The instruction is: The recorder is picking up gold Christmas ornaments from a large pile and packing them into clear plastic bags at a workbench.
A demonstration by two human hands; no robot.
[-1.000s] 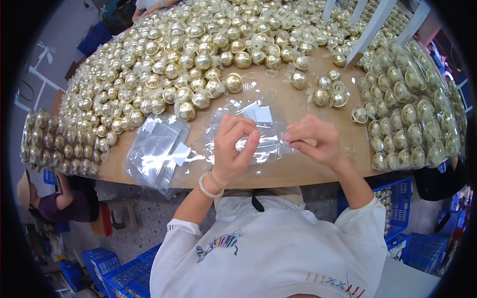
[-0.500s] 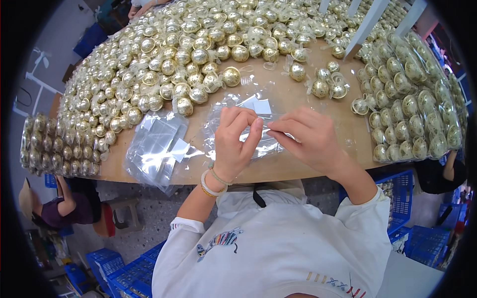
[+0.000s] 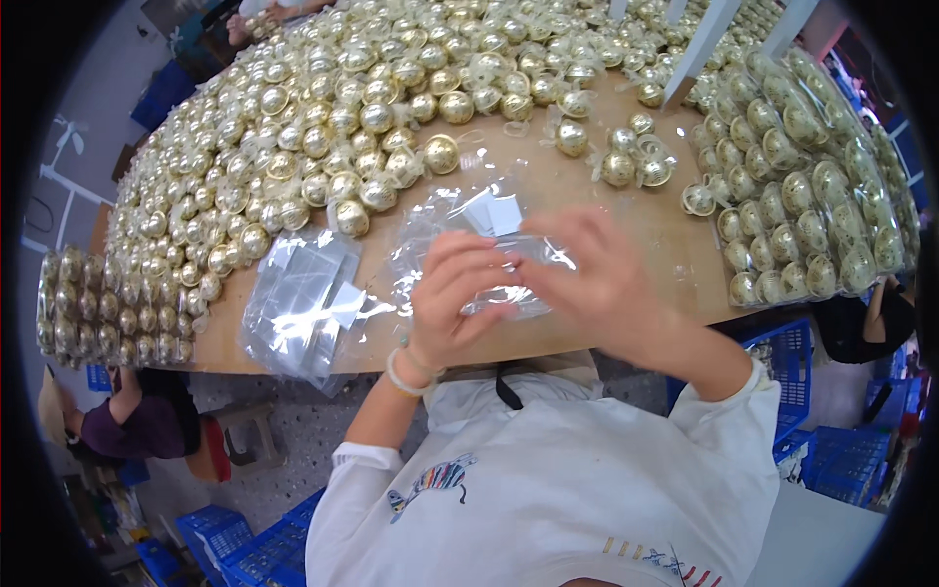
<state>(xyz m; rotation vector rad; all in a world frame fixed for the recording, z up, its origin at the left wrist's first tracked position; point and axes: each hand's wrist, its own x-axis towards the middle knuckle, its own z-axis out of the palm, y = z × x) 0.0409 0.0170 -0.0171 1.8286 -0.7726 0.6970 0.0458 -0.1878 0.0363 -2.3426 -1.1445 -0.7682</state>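
My left hand (image 3: 458, 298) hovers above clear plastic bags (image 3: 403, 240) on the brown table, its fingers curled inward and its thumb bent below them. Whether clear plastic sits in those fingers I cannot make out. Close on its right is my right hand (image 3: 595, 284), blurred by motion, with thumb and fingers pointing toward the left hand's fingertips. Shiny clear film shows beneath and between both hands. White cards (image 3: 504, 216) lie on the bags just beyond them. Left of my left hand lies another stack of clear bags (image 3: 293, 308) with a pale card (image 3: 346, 305) on it.
A large heap of gold balls with ribbons (image 3: 323, 137) covers the table's far and left parts. Several loose balls (image 3: 618, 168) lie ahead right. Clear packs of balls stand at right (image 3: 812, 235) and left (image 3: 108, 303). White posts (image 3: 706, 49) rise far right; blue crates (image 3: 841, 460) sit below.
My hands have shifted slightly lower in the view. The left fingers have curled more, and the right hand has moved into a blur. The whole view has shifted a little.
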